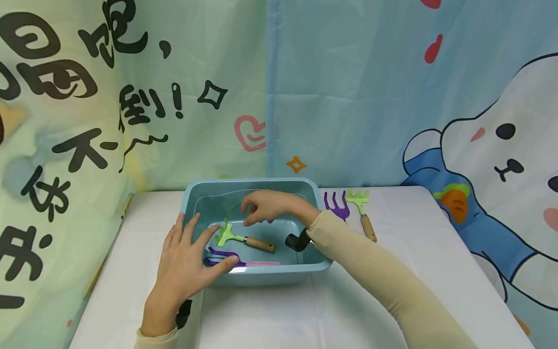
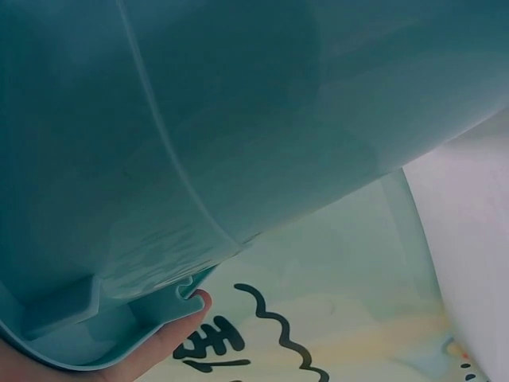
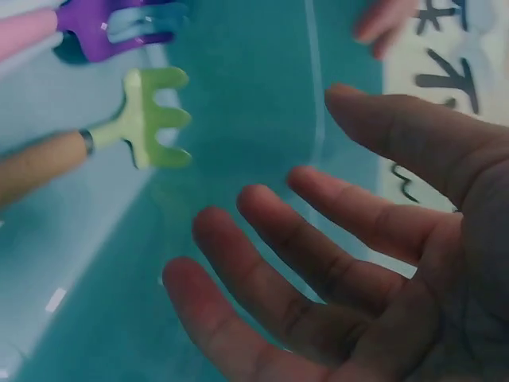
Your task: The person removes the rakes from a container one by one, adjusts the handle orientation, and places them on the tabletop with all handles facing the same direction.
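Observation:
A blue plastic basin (image 1: 270,278) stands on the table. Inside it lie a small green hand rake (image 1: 259,244) with a wooden handle and, along the front wall, a purple hand rake (image 3: 95,28) with a pink handle. My left hand (image 1: 185,257) rests at the basin's left front corner, fingers spread and thumb over the front rim; in the left wrist view a finger (image 2: 171,338) lies along the rim. Over the inside of the basin hovers my right hand (image 1: 268,206), its fingers loosely bent and apart, holding nothing. The right wrist view shows its fingers (image 3: 254,247) apart from both rakes.
To the right of the basin, a purple fork-like rake (image 1: 337,208) and a second green rake (image 1: 359,198) with a wooden handle lie on the white-covered table (image 1: 370,300). A printed curtain (image 1: 340,97) hangs behind the table.

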